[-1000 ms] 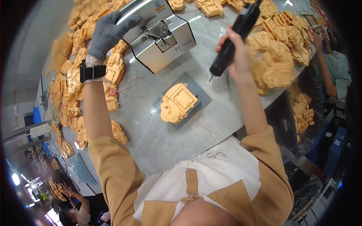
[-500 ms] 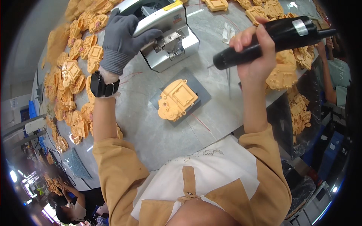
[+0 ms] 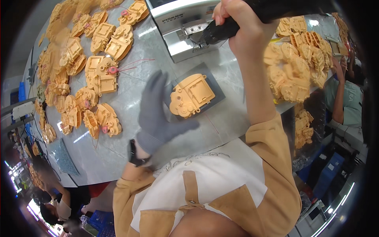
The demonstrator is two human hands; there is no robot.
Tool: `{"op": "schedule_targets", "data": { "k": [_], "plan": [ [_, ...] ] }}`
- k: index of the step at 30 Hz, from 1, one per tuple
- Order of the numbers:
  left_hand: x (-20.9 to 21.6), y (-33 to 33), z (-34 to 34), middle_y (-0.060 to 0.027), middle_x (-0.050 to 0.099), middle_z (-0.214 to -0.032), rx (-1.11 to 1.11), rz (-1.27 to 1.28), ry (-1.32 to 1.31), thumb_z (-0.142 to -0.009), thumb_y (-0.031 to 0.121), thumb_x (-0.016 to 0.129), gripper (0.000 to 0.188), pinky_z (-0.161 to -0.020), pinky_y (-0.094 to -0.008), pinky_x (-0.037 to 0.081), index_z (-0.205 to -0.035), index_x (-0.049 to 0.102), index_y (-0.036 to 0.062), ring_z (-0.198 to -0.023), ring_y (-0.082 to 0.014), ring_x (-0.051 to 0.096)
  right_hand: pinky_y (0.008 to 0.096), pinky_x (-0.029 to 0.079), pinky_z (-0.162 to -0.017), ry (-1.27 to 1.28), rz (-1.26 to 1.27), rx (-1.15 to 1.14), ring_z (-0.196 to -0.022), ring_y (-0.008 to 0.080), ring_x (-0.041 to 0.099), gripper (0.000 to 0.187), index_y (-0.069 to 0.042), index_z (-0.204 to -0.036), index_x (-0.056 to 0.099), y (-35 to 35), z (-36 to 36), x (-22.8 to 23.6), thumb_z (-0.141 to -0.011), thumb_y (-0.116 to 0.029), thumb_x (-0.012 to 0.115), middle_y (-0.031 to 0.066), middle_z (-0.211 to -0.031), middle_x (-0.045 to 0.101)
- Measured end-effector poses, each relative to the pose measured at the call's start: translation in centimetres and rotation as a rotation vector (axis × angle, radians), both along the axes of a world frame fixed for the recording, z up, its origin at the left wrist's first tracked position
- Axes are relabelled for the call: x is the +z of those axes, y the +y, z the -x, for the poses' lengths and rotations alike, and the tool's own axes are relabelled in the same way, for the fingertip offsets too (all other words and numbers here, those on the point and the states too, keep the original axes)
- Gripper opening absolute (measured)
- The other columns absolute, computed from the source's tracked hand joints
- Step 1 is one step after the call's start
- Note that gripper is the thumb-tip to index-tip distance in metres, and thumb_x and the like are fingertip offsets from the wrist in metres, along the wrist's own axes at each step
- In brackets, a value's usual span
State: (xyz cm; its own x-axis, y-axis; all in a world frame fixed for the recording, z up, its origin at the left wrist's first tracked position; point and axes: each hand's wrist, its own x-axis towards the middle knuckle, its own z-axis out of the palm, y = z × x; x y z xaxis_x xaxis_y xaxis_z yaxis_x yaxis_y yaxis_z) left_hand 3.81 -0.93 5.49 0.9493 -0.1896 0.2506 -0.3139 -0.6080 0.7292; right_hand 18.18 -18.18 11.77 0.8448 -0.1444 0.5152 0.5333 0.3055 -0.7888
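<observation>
Head view: the right hand (image 3: pixel 241 29), bare, has its fingers wrapped tight around a black electric screwdriver (image 3: pixel 237 21), its tip at the grey metal screw feeder (image 3: pixel 183 27). The gloved left hand (image 3: pixel 160 116) hangs open and empty just left of the orange plastic housing (image 3: pixel 191 94), which lies on a dark pad (image 3: pixel 215 85) on the table (image 3: pixel 134 83). This looks like picking up a screw; driving it calls for steadying the housing.
</observation>
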Motion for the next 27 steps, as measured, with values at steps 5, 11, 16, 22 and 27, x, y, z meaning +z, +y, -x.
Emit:
{"op": "schedule_targets", "data": {
  "k": [5,11,16,22,27],
  "plan": [
    [-4.0,-2.1,1.0,-0.0229,0.037,-0.131,0.065,-0.056,-0.075,-0.050,0.038,0.083,0.100,-0.098,-0.0437,0.035,-0.129,0.035,-0.0004,-0.120,-0.0385,0.039,0.0210,0.039,-0.045,0.047,0.111,-0.020,-0.046,0.0102,0.050,0.032,0.002,-0.101,0.044,1.6,-0.2,0.3,-0.071,0.008,0.053,0.0034,-0.057,0.052],
    [-4.8,-1.1,0.0,-0.0206,0.042,-0.126,0.034,-0.047,-0.015,-0.050,0.038,0.081,0.094,-0.100,-0.0485,0.031,-0.127,0.039,0.0056,-0.116,-0.0380,0.042,0.0349,0.041,-0.058,0.089,0.431,0.149,-0.052,0.0160,0.045,0.029,-0.003,-0.109,0.043,0.9,1.4,0.3,-0.081,-0.007,0.047,0.0053,-0.061,0.045],
    [-5.7,-0.8,-0.3,-0.0185,0.044,-0.123,0.016,0.012,-0.093,-0.051,0.042,0.080,0.093,-0.102,-0.0504,0.029,-0.127,0.039,0.0080,-0.113,-0.0339,0.044,0.0360,0.040,-0.057,0.016,0.057,0.354,-0.050,0.0173,0.041,0.044,-0.003,-0.117,0.036,-0.3,7.6,-0.2,-0.074,-0.003,0.043,0.0060,-0.061,0.040],
    [-6.0,-0.5,0.5,-0.0152,0.043,-0.128,0.008,0.072,-0.082,-0.046,0.034,0.084,0.098,-0.103,-0.0450,0.030,-0.128,0.038,0.0076,-0.117,-0.0356,0.042,0.0354,0.039,-0.057,0.029,0.138,0.460,-0.051,0.0166,0.041,0.048,-0.006,-0.121,0.037,0.9,10.1,-0.2,-0.074,-0.004,0.041,0.0050,-0.062,0.039],
    [-6.0,0.0,0.9,-0.0133,0.043,-0.128,0.028,0.067,-0.081,-0.049,0.037,0.083,0.093,-0.102,-0.0439,0.033,-0.128,0.040,0.0096,-0.118,-0.0354,0.041,0.0349,0.039,-0.056,0.043,0.140,0.530,-0.051,0.0165,0.041,0.046,-0.008,-0.120,0.040,0.4,10.7,0.1,-0.074,-0.004,0.041,0.0043,-0.061,0.040]
  ]
}}
